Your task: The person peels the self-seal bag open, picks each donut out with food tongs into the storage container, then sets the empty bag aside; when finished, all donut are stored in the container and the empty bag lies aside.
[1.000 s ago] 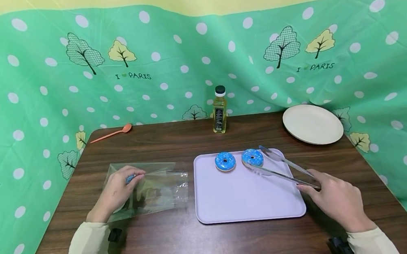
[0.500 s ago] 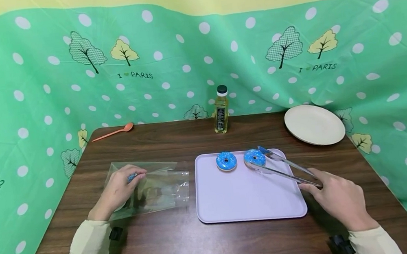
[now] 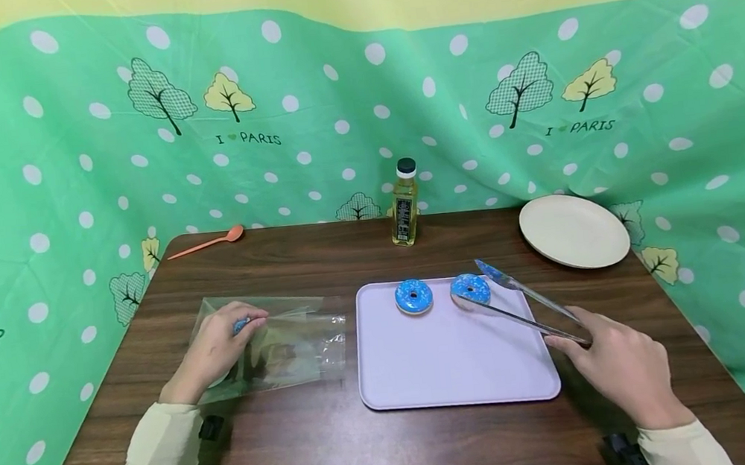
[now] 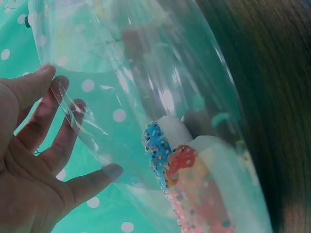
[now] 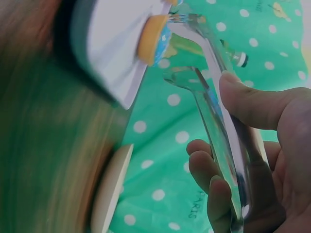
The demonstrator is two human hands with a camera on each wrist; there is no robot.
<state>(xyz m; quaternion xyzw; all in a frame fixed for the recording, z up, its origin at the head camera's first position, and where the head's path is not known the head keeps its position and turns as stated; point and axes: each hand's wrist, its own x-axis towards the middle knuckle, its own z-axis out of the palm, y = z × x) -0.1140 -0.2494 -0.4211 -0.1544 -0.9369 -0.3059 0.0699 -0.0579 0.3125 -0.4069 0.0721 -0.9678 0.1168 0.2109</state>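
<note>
Gripping the spread tongs [image 3: 539,298], the right hand [image 3: 621,367] seems to be at the grasping step, beside the right-hand doughnut [image 3: 472,287] on the tray [image 3: 452,363]; the left hand [image 3: 215,346] pinches the clear bag [image 3: 296,348]. Next probably calls for squeezing evenly.

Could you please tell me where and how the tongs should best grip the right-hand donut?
Probably by its outer rim, approaching from the right: the round donut lies flat on the tray, and the spread tongs reach in from that side.
</note>
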